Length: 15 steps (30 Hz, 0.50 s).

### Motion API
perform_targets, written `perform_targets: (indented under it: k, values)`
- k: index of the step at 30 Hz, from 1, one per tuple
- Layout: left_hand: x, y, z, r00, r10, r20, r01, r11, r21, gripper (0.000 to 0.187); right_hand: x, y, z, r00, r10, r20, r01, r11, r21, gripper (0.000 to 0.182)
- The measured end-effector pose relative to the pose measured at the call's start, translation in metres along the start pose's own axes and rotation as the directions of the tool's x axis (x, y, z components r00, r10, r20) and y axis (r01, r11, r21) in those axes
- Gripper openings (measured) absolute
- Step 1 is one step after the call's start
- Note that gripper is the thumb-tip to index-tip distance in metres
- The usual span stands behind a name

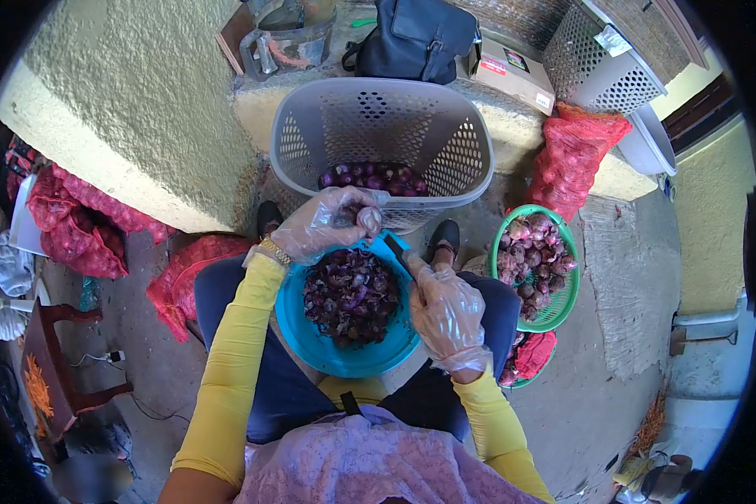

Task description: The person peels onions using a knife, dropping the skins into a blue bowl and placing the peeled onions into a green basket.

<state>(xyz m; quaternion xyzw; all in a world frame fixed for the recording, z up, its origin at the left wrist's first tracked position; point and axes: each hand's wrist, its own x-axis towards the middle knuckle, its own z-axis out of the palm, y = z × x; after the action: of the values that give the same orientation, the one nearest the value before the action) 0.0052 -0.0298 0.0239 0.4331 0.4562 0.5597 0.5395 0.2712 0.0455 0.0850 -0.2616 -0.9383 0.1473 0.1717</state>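
Note:
My left hand (317,227), in a clear plastic glove, is closed around an onion (344,217) above the near rim of the grey basket. Much of that onion is hidden by the fingers. Gloved likewise, my right hand (449,312) grips a small dark knife (396,247), which points up and left toward the onion. Below both hands, a blue basin (365,363) between my knees holds a heap of purple onion skins (350,298). In the tall grey perforated basket (378,97) beyond it, peeled purple onions (374,176) lie at the bottom.
A green basket (573,290) of unpeeled onions stands right of my knee, another partly beneath it. Red mesh sacks (575,155) of onions stand at right and left (197,273). A black backpack (424,38) and a cardboard box (512,74) sit on the ledge behind.

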Motion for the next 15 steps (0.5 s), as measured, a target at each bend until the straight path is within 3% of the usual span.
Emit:
perform_targets:
  k: [2, 6, 8, 9, 10, 12, 13, 14, 15]
  values:
    - [-0.002, 0.006, 0.003, 0.998, 0.05, -0.035, -0.052, 0.997, -0.053, 0.057, -0.004, 0.007, -0.006, 0.987, 0.055, 0.15, -0.053, 0.998, -0.016, 0.044]
    - [-0.002, 0.019, 0.008, 0.983, 0.154, -0.099, -0.167, 0.976, -0.138, 0.063, -0.007, 0.027, 0.0, 0.993, 0.102, 0.062, -0.106, 0.993, 0.055, 0.04]
    - [-0.002, 0.028, 0.012, 0.979, 0.171, -0.111, -0.188, 0.968, -0.168, 0.063, 0.0, 0.036, -0.001, 0.988, 0.106, -0.112, -0.067, 0.95, 0.304, 0.035]
    - [-0.002, 0.031, 0.014, 0.975, 0.185, -0.122, -0.207, 0.958, -0.199, 0.064, 0.006, 0.03, -0.009, 0.975, 0.223, -0.019, -0.196, 0.892, 0.408, 0.031]
    - [-0.002, 0.033, 0.015, 0.975, 0.186, -0.124, -0.208, 0.958, -0.198, 0.064, 0.01, 0.029, -0.007, 0.975, 0.22, -0.018, -0.194, 0.892, 0.408, 0.031]
    - [-0.001, 0.035, 0.017, 0.969, 0.188, -0.161, -0.233, 0.912, -0.338, 0.065, 0.021, 0.028, -0.005, 0.929, 0.357, 0.097, -0.289, 0.536, 0.793, 0.028]
    - [0.001, 0.035, 0.016, 0.968, 0.192, -0.164, -0.237, 0.912, -0.335, 0.065, 0.029, 0.025, -0.011, 0.925, 0.347, 0.156, -0.322, 0.494, 0.807, 0.025]
    - [0.003, 0.035, 0.016, 0.957, 0.228, -0.178, -0.275, 0.907, -0.32, 0.065, 0.038, 0.023, -0.017, 0.927, 0.343, 0.154, -0.318, 0.496, 0.808, 0.025]
    - [0.005, 0.035, 0.016, 0.945, 0.264, -0.191, -0.313, 0.9, -0.305, 0.066, 0.048, 0.022, -0.023, 0.949, 0.269, 0.163, -0.3, 0.619, 0.726, 0.024]
